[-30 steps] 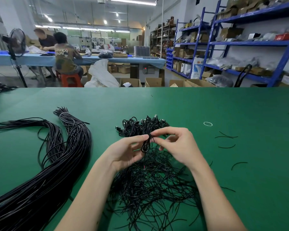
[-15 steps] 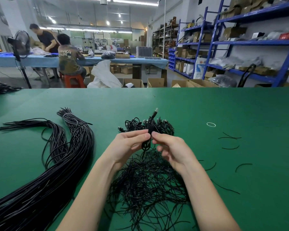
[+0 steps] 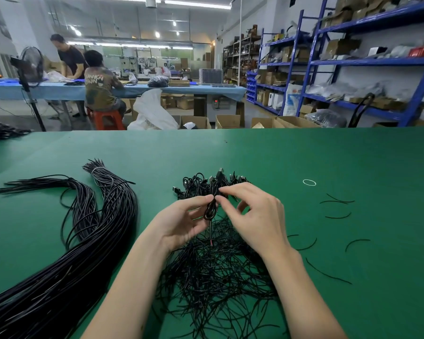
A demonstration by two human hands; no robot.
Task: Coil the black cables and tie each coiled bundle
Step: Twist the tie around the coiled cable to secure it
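Both hands meet above the pile of loose ties (image 3: 213,277), holding a small coiled cable (image 3: 210,208) upright, probably so a tie can be twisted round its middle. The left hand (image 3: 181,223) pinches the coil between thumb and fingertips, palm turned inward. The right hand (image 3: 252,216) arches over from the other side, its fingertips pinching the coil's top.

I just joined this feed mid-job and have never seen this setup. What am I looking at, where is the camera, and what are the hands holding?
There is no machine: a person works bare-handed, filmed by a camera on their head looking down at a green table. The left hand and right hand together pinch a small coiled cable. Beneath lies a heap of short black ties, behind it a pile of finished coils, and to the left long uncoiled cables.
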